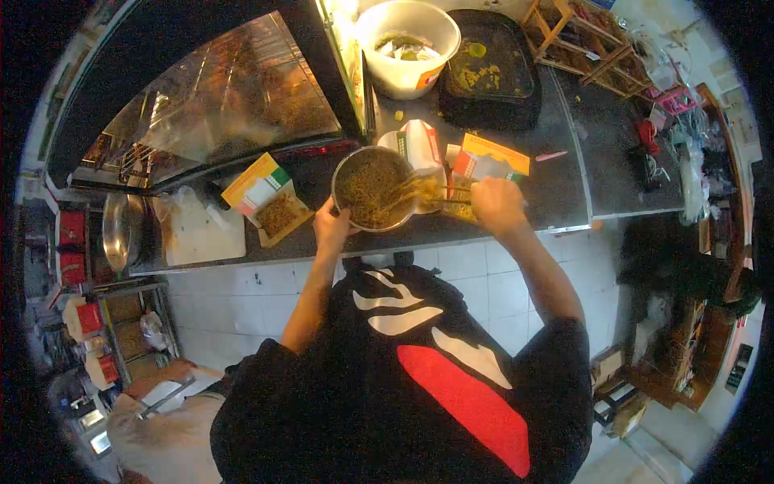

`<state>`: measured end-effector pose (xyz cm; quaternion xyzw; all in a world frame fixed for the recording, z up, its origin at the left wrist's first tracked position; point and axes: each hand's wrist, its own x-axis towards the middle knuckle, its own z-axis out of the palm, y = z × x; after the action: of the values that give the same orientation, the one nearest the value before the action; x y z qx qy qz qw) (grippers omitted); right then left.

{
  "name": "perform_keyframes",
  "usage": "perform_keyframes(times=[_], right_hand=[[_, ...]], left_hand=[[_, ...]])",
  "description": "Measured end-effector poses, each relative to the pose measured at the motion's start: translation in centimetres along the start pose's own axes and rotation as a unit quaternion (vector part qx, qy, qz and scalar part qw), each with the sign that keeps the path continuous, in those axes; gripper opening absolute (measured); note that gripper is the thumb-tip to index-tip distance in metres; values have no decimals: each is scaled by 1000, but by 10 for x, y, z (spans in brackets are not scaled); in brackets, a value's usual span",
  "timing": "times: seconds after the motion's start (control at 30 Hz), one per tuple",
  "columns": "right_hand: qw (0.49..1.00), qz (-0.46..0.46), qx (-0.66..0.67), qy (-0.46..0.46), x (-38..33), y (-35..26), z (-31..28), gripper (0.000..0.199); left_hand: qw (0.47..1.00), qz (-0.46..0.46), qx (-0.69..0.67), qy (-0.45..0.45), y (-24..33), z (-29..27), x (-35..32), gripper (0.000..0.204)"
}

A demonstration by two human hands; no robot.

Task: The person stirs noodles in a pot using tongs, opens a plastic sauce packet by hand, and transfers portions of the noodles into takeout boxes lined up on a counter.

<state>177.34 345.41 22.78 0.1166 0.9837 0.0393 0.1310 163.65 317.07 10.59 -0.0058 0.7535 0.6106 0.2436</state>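
Note:
My left hand (329, 229) grips the lower left rim of a round metal bowl (336, 179), tilted a little on the counter. Brown noodles (369, 189) fill much of its inside. In my closed right hand (497, 203) is a slim utensil that looks like tongs (453, 194). Its far end is smeared by motion and carries a clump of noodles over the bowl's right rim. An open yellow, white and green carton (496, 157) stands under and behind the utensil, partly hidden by it. Left of the bowl, another open carton (264, 194) contains brown food.
Behind the bowl lies a white carton (422, 145). Farther back stand a white bucket (409, 73) and a black tray (500, 89) with yellow scraps. A glass display case (218, 97) borders the left. A white cutting board (201, 238) and a pink-handled tool (551, 155) lie on the counter.

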Motion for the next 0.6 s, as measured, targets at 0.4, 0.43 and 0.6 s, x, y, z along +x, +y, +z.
perform_keyframes(times=[0.4,0.43,0.6], right_hand=[[993,29,92,68,-56,22,2,19],[986,55,145,62,-54,14,16,24],[936,128,302,126,-49,-17,92,28]], left_hand=[[998,51,28,23,17,4,-7,38],[994,83,59,28,21,2,-11,39],[999,41,25,10,40,5,-22,42]])
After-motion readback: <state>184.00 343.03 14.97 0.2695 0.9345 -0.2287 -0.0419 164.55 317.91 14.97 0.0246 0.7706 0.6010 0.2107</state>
